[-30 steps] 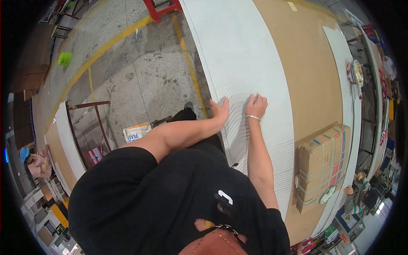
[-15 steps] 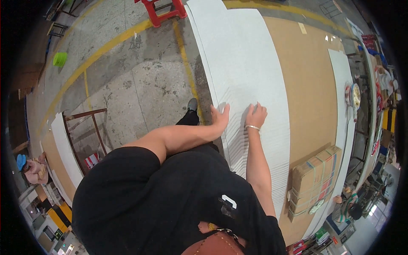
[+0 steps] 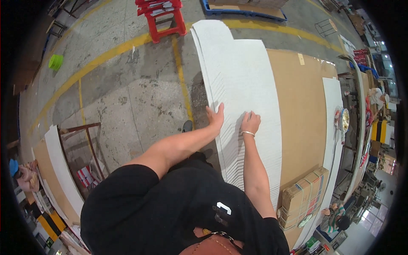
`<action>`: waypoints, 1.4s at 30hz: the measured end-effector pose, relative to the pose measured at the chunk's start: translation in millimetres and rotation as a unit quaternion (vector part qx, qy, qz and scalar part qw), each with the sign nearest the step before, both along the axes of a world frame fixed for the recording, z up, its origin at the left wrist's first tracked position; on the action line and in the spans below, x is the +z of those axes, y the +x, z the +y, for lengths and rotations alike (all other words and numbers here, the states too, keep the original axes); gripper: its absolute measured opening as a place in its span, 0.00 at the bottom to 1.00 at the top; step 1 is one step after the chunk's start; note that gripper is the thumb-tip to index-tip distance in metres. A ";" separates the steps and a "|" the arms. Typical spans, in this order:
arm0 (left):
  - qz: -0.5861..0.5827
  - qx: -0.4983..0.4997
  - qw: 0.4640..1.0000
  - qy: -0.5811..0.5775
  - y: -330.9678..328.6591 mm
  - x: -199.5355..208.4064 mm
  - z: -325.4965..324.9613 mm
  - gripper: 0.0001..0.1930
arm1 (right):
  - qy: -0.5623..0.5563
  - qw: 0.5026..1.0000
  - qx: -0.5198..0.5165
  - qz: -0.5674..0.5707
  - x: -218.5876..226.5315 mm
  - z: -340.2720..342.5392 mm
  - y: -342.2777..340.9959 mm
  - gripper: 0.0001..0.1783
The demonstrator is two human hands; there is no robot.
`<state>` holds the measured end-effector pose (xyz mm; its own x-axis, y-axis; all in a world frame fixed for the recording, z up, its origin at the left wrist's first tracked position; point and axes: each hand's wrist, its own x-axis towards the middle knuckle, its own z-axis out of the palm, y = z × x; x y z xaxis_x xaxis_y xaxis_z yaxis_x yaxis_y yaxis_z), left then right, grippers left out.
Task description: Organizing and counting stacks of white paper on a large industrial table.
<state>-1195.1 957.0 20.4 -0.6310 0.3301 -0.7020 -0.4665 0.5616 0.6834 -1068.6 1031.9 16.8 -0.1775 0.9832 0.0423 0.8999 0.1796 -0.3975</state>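
Observation:
A stack of long white sheets (image 3: 250,63), paper or thin foam, lies along the table's left side. Many of its edges are fanned into stepped ridges running toward my body. At the stack's left edge is my left hand (image 3: 216,116), its thumb held apart from the fingers; the fingertips are partly hidden. My right hand (image 3: 251,123), a bracelet at its wrist, rests on top of the sheets just right of the ridges. Its fingers are bent but slightly apart, with nothing visible in them.
Brown cardboard (image 3: 297,106) covers the table right of the sheets, with a strapped carton (image 3: 302,197) on it. A red stool (image 3: 163,23) stands beyond the far left end. A person (image 3: 335,219) is at the lower right. Farther off are a green container (image 3: 55,62) and blue pallet (image 3: 246,12).
The view has tilted so more of the far floor and the sheets' far end show. Relative to the table, both hands sit slightly farther away, and the ridges reach farther too.

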 end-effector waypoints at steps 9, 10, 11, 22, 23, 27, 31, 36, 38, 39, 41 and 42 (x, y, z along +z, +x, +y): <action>-0.078 0.000 0.996 0.041 -59.6 -31.3 9.7 0.38 | -0.009 0.999 0.031 -0.029 -19.7 45.7 -47.3 0.19; -0.139 0.014 0.984 0.108 -72.2 -30.9 18.2 0.34 | 0.002 1.000 -0.008 -0.016 -20.5 46.5 -52.7 0.16; -0.142 0.045 0.969 0.197 -75.2 -28.3 28.4 0.31 | -0.020 1.000 -0.004 -0.014 -17.6 49.2 -52.3 0.14; -0.153 -0.023 0.981 0.120 -74.6 -15.1 38.3 0.48 | -0.002 0.996 -0.055 0.068 7.3 42.5 -53.3 0.14; -0.147 -0.038 0.982 0.114 -79.3 -16.7 38.9 0.48 | 0.003 0.996 -0.048 0.071 7.5 45.7 -54.1 0.14; -0.214 -0.013 0.957 0.196 -102.2 -15.6 50.9 0.39 | -0.006 0.994 -0.047 0.100 12.4 61.1 -66.5 0.14; -0.283 -0.021 0.926 0.250 -114.2 -10.0 70.7 0.34 | 0.002 0.997 -0.024 0.077 12.3 71.2 -78.3 0.15; -0.241 -0.007 0.950 0.197 -108.5 -6.7 79.4 0.33 | 0.022 0.994 -0.025 0.099 1.9 68.8 -75.5 0.13; -0.257 0.007 0.945 0.204 -108.3 -5.3 77.7 0.33 | 0.025 0.994 -0.018 0.109 1.2 68.8 -75.7 0.13; -0.247 0.008 0.948 0.201 -108.8 -5.3 76.8 0.32 | 0.018 0.992 -0.025 0.121 2.1 70.4 -76.9 0.12; -0.241 0.016 0.949 0.202 -113.2 -7.4 74.0 0.32 | 0.034 0.993 -0.024 0.113 5.1 74.7 -82.2 0.13; -0.253 -0.008 0.945 0.208 -116.5 -9.6 71.6 0.32 | -0.001 0.994 -0.048 0.103 6.8 75.9 -85.4 0.14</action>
